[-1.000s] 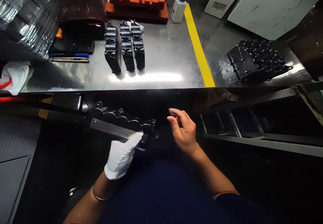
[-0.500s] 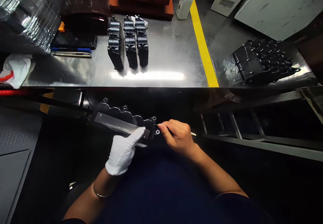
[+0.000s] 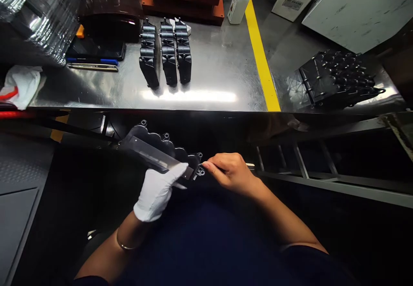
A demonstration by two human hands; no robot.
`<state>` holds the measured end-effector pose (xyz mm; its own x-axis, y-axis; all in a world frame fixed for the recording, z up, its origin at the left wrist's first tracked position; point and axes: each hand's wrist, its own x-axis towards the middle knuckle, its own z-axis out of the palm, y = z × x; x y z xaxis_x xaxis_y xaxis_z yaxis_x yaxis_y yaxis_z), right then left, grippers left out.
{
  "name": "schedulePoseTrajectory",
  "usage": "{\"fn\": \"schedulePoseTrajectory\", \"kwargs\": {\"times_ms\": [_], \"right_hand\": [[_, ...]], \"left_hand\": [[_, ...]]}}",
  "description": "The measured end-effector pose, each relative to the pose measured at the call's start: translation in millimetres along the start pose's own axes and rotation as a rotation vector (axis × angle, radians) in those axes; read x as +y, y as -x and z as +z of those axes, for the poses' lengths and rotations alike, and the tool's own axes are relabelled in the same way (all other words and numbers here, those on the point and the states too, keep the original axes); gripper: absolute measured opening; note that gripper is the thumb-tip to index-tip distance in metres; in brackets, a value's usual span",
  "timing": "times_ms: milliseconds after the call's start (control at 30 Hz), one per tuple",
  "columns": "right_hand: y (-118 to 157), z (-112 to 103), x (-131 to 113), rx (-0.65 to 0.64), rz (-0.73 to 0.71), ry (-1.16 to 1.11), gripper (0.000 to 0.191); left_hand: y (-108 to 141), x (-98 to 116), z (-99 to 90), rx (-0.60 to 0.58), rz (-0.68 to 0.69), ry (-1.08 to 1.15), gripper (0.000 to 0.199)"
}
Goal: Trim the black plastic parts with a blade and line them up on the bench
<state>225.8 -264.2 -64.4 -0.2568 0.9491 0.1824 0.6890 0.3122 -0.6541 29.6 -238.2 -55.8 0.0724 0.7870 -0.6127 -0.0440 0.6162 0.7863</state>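
A black moulded part (image 3: 180,155) with a scalloped edge, small ring-shaped lugs and a flat grey strip is held in front of the bench, tilted down to the right. My left hand (image 3: 158,191), in a white glove, grips its lower edge, with the thumb lying over the strip. My right hand (image 3: 227,170), bare, is closed around a slim tool (image 3: 251,165) whose pale handle end sticks out behind the palm. The tool's thin tip is beside the lugs at the part's right end; whether it touches them I cannot tell.
On the metal bench (image 3: 213,71) stand three black moulded parts (image 3: 167,58). Behind them are an orange fixture (image 3: 183,2) and a white pump bottle (image 3: 238,6). Right of the yellow tape (image 3: 261,58) sits a pile of black parts (image 3: 338,79). Clear trays (image 3: 48,23) are stacked left.
The part has tilted more steeply, its right end a little lower and further right. My right hand has shifted slightly right, still holding the slim tool.
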Motion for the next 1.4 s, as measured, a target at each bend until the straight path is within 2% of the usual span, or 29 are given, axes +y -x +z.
{"fn": "schedulePoseTrajectory", "kwargs": {"times_ms": [167, 233, 267, 433, 700, 967, 1233, 1333, 1400], "right_hand": [[-6.1, -32.6, 6.8, -0.506, -0.208, 0.011, 0.038], [-8.0, -40.7, 7.5, -0.618, -0.28, 0.005, 0.038], [-8.9, -43.1, 7.7, -0.606, -0.286, 0.01, 0.037], [-13.0, -40.7, 8.7, -0.361, -0.272, 0.113, 0.034], [-15.1, -30.8, 9.4, -0.304, -0.311, 0.122, 0.036], [-15.7, -31.8, 10.4, -0.318, -0.312, 0.139, 0.037], [-10.0, -33.1, 16.9, -0.478, -0.323, 0.004, 0.041], [-6.0, -35.6, 17.1, -0.482, -0.299, -0.079, 0.039], [-5.1, -37.4, 15.8, -0.434, -0.304, -0.153, 0.037]], "left_hand": [[-4.0, 6.1, -4.8, -0.259, -0.113, -0.042, 0.023], [-8.4, 6.2, -6.2, -0.306, -0.146, 0.012, 0.025], [-10.5, 5.9, -6.7, -0.32, -0.159, 0.043, 0.028], [-16.3, 4.5, -7.0, -0.432, -0.18, 0.053, 0.033], [-19.7, 4.3, -5.4, -0.409, -0.201, -0.015, 0.033], [-18.4, 5.6, -5.3, -0.418, -0.162, 0.005, 0.034], [-18.9, -0.1, -3.6, -0.442, -0.21, 0.117, 0.029], [-20.7, 1.6, -3.6, -0.454, -0.274, 0.166, 0.022], [-22.9, 4.7, -4.9, -0.476, -0.329, 0.172, 0.018]]}}
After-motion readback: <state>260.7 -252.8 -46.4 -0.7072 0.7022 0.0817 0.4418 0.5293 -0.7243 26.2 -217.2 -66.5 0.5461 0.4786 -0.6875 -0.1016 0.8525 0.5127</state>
